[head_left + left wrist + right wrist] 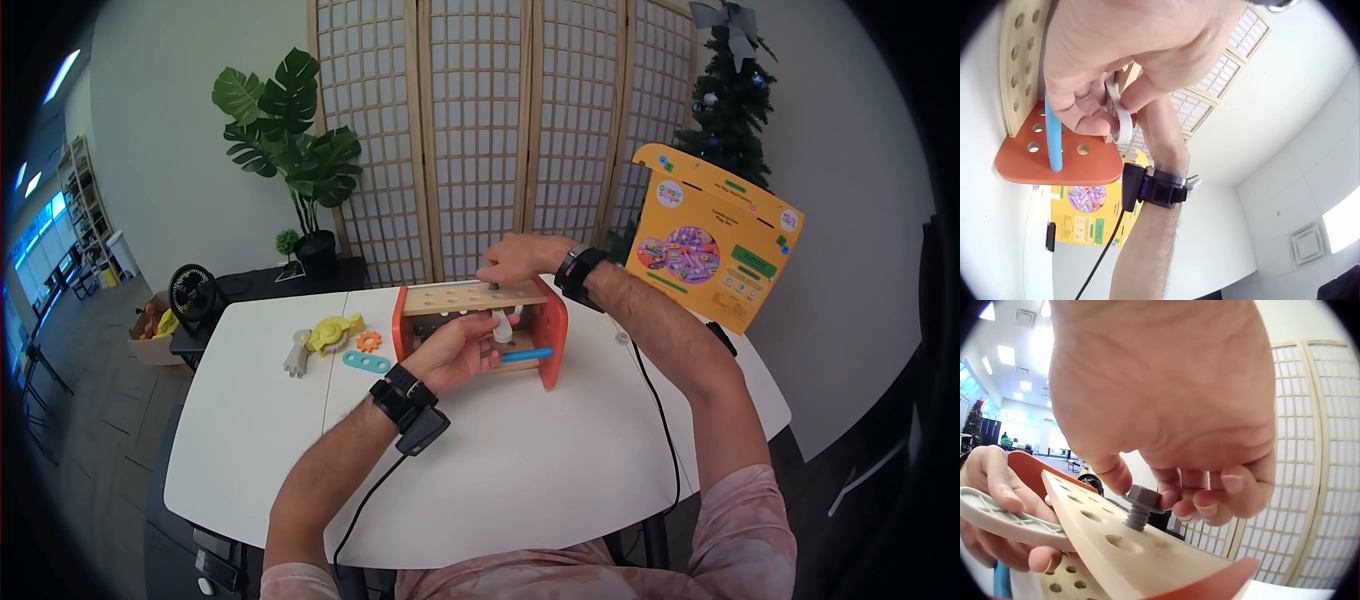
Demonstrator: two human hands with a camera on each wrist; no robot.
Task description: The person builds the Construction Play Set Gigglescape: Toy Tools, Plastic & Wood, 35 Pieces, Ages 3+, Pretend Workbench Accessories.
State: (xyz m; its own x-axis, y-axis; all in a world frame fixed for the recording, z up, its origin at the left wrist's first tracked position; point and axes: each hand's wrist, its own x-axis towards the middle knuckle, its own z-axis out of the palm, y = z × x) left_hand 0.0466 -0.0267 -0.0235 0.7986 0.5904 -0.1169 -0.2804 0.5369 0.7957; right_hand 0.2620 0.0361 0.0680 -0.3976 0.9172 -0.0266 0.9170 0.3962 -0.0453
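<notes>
Currently R hand (522,258) pinches grey plastic hex bolt (1143,498) at holed wooden bench top (1175,562), nr white surface (450,480)'s far edge; L hand (452,354) grips off-white plastic strip (1007,520) below; bolt could tilt/jam if started crooked.

A: What is set left of the toy frame (554,325) on the desk (480,460)?
B: A gear (369,341), with a strip (366,361) laid before it.
A: And elsewhere?
B: A plate (1029,530) is held at the frame's front, a bolt (1145,496) at its top; a carton (725,235) is placed right, farther back.
</notes>
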